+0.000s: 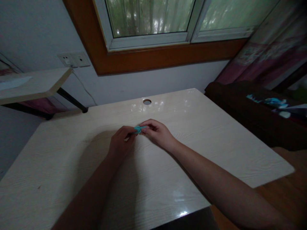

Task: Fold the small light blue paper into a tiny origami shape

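Observation:
Both my hands meet over the middle of a pale wooden desk [72,172]. Between them is a small teal folded piece, perhaps paper [139,128]. My left hand [121,142] is curled, its fingertips pinching the left end of the teal piece. My right hand [157,132] has its fingers bent and pinches the right end. Most of the teal piece is hidden by the fingers. Both forearms reach in from the bottom edge of the view.
A round cable hole [147,102] sits near the desk's far edge. A raised side shelf [33,84] stands at the left, below wall sockets [74,59]. A window [153,19] is above. Dark furniture [254,111] with scattered items lies to the right.

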Demonstrator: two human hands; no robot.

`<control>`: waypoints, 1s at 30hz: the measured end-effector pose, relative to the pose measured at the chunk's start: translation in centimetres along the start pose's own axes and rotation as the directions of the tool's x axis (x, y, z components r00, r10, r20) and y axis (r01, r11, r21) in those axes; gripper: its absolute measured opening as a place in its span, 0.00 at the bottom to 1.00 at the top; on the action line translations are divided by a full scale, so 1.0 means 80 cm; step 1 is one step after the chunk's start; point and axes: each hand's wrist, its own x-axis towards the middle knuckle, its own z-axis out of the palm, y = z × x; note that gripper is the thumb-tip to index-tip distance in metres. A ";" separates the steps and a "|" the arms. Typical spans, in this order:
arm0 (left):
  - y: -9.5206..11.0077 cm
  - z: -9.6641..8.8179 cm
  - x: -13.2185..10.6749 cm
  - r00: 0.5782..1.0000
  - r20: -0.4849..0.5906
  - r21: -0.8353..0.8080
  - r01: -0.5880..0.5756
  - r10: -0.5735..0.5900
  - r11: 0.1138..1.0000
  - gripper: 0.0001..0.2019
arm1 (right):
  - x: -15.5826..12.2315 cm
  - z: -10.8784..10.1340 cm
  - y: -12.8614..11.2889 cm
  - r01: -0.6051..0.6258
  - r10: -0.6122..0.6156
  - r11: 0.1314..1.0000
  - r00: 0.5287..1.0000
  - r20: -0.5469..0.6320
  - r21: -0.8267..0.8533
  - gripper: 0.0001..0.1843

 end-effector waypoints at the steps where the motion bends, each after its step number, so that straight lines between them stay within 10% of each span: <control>1: 0.001 0.000 0.000 1.000 0.005 -0.029 0.008 -0.008 1.000 0.06 | 0.000 0.000 0.000 -0.002 0.002 1.000 1.000 -0.005 0.012 0.12; 7: 0.004 0.003 0.000 0.997 0.025 -0.238 0.082 -0.079 0.968 0.07 | -0.001 0.004 -0.004 -0.003 0.005 0.998 0.999 -0.036 0.058 0.09; 19: 0.003 -0.004 0.002 1.000 0.011 -0.130 -0.009 0.011 0.992 0.04 | -0.003 0.005 -0.016 -0.019 0.022 0.994 1.000 -0.019 0.109 0.10; 30: 0.005 -0.001 -0.001 0.990 -0.009 -0.232 0.136 -0.142 0.963 0.06 | -0.004 0.007 -0.014 -0.011 0.011 0.993 1.000 0.007 0.114 0.12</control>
